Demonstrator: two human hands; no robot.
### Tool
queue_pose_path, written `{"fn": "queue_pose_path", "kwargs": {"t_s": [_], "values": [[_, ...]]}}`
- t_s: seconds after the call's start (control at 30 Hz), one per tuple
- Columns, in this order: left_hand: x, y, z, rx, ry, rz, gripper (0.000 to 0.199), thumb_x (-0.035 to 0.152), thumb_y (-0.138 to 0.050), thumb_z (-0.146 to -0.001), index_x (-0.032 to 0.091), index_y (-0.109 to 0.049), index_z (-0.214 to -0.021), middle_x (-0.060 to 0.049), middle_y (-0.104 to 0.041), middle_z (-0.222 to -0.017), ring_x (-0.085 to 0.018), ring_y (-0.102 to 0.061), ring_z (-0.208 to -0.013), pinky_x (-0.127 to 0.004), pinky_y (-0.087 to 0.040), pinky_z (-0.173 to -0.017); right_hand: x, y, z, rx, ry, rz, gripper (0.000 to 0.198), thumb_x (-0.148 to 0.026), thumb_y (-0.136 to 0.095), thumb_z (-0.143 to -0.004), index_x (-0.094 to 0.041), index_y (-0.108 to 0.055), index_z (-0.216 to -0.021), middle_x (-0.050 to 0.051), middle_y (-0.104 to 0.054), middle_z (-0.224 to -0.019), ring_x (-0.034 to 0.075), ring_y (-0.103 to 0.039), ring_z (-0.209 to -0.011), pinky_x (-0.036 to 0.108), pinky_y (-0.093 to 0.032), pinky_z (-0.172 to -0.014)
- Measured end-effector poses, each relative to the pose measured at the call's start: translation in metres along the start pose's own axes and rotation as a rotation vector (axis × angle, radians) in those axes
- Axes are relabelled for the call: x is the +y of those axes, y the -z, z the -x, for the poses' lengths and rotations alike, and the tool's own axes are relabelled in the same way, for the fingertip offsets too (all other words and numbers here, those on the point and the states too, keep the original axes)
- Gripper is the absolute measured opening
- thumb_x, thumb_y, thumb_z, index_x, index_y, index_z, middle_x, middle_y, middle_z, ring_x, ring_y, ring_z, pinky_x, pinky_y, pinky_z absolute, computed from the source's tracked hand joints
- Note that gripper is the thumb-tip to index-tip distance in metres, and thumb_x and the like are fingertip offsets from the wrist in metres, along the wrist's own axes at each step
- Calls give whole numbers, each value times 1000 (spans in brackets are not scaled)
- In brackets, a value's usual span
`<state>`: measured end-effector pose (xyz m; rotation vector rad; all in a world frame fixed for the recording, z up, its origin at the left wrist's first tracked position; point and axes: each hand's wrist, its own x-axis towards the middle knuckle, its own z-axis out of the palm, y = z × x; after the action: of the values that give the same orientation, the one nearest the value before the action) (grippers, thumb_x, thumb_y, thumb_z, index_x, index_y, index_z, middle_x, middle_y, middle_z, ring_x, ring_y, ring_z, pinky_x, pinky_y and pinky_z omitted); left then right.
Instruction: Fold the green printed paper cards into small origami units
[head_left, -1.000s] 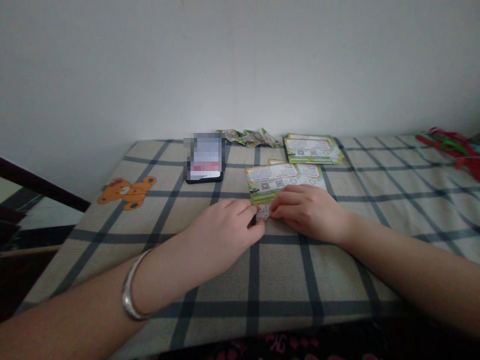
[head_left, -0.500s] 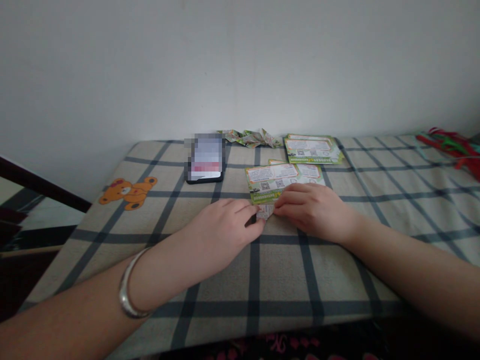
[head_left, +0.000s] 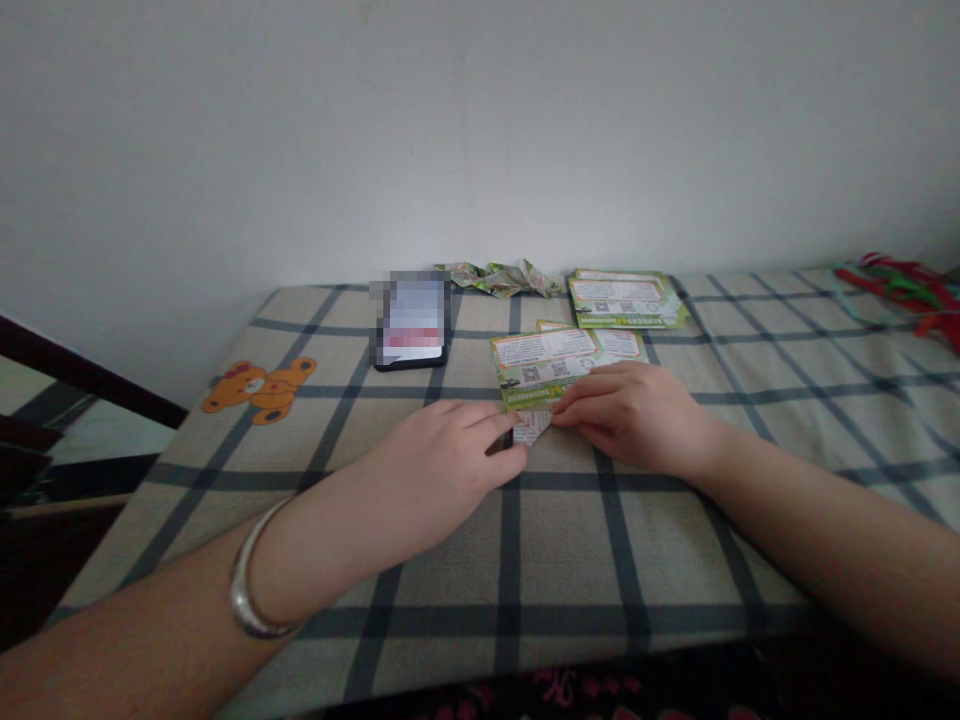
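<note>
A small piece of folded printed paper lies between my two hands, at the near edge of some green-and-white printed flyers. My left hand, with a silver bangle on its wrist, grips the folded paper's left side between thumb and fingers. At the paper's right end, my right hand pinches it with closed fingers. That hand also covers the lower right part of the flyers. Part of the folded paper is hidden by my fingers.
Along the wall lie a phone with a blurred screen, crumpled-looking folded paper and another stack of flyers. Red and green material sits far right. A checked cloth with an orange bear picture covers the table.
Both hands stay in nearly the same place on the folded paper. My right fingertips have shifted very slightly, and a little more of the paper shows between the hands.
</note>
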<state>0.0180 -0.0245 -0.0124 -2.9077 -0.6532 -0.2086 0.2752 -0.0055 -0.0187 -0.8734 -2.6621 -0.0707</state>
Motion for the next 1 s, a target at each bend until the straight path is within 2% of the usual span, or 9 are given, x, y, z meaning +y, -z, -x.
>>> {"fn": "queue_pose_path", "kwargs": {"t_s": [0.27,0.53,0.67,0.77,0.9,1.0], "values": [[-2,0,0,-11,-24,36,21,14,-54,-89,17,-65,-107,-11,-65,-115,-26,-57,-115,-46,-51,-95,-9,2,-5,-49,66,201,20,-15,-51,-89,-18,-71,-88,5,-72,-88,22,-57,-88,34,-43,-74],[-6,-2,-1,-11,-28,75,23,13,-54,-89,18,-65,-108,-10,-65,-119,-24,-57,-117,-43,-51,-97,-8,1,-7,17,-34,142,15,-17,-60,-83,-23,-73,-81,0,-73,-85,21,-57,-86,37,-37,-80],[-7,-1,1,16,-41,71,24,13,-54,-89,20,-65,-109,-9,-63,-123,-24,-55,-121,-43,-50,-99,-1,2,-3,67,-33,68,17,-17,-61,-82,-27,-74,-84,-3,-74,-83,19,-58,-83,39,-35,-87],[-6,-1,2,-11,-28,66,25,13,-54,-89,20,-64,-110,-9,-62,-124,-25,-53,-122,-45,-49,-100,2,1,-2,72,-19,83,17,-17,-60,-83,-27,-74,-85,-3,-73,-82,20,-58,-84,40,-34,-90],[-3,-1,2,-56,-13,51,24,15,-53,-90,19,-63,-112,-11,-61,-124,-27,-53,-122,-48,-49,-99,-2,2,-6,62,40,154,16,-17,-59,-85,-24,-73,-84,0,-72,-83,21,-55,-86,39,-36,-86],[-2,1,1,-44,-3,44,24,14,-53,-90,18,-64,-111,-11,-61,-125,-27,-54,-121,-48,-50,-98,-5,2,-7,37,37,182,17,-17,-57,-86,-22,-73,-84,2,-71,-84,21,-54,-86,37,-37,-81]]}}
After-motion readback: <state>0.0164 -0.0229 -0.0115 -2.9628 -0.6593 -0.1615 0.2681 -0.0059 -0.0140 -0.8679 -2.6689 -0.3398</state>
